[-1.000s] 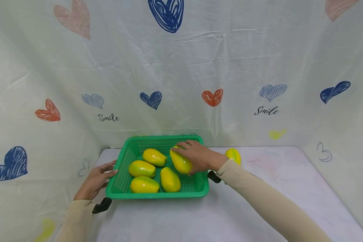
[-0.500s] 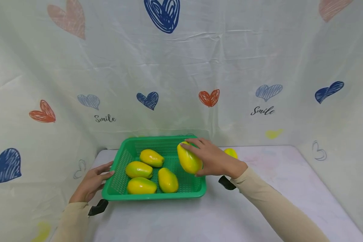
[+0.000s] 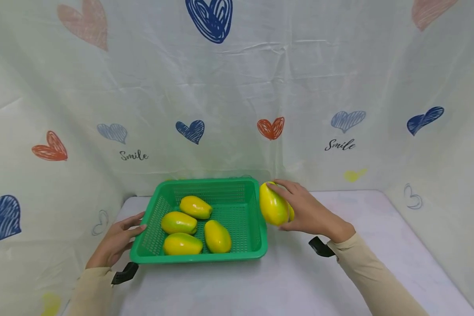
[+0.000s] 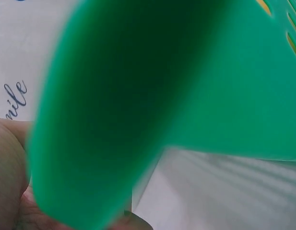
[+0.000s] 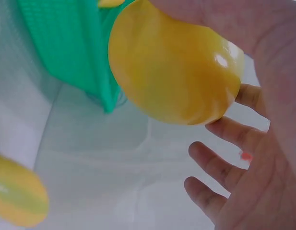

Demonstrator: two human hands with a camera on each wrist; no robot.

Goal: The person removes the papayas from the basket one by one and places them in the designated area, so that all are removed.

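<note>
A green plastic basket (image 3: 199, 258) with perforated walls stands on the table, with several yellow-green papayas lying in it, one of them a papaya (image 3: 217, 237) near the middle. My left hand (image 3: 116, 239) holds the basket's left rim. Just beyond the right rim, my right hand (image 3: 306, 208) grips another papaya (image 3: 273, 205) between thumb and fingers, held up off the table. In the right wrist view some fingers of that hand spread below the held papaya. One more papaya (image 5: 18, 191) lies outside the basket, mostly hidden behind the held one in the head view.
A pale table (image 3: 237, 292) runs up to a hanging white sheet (image 3: 229, 87) printed with hearts and lettering. The sheet also closes off both sides. A dark wrist device (image 3: 321, 246) sits by the right cuff, another (image 3: 125, 273) by the left.
My right hand has lifted the papaya from the basket's right part and carried it rightward past the rim. The left hand stays at the basket. The whole head view has shifted slightly.
</note>
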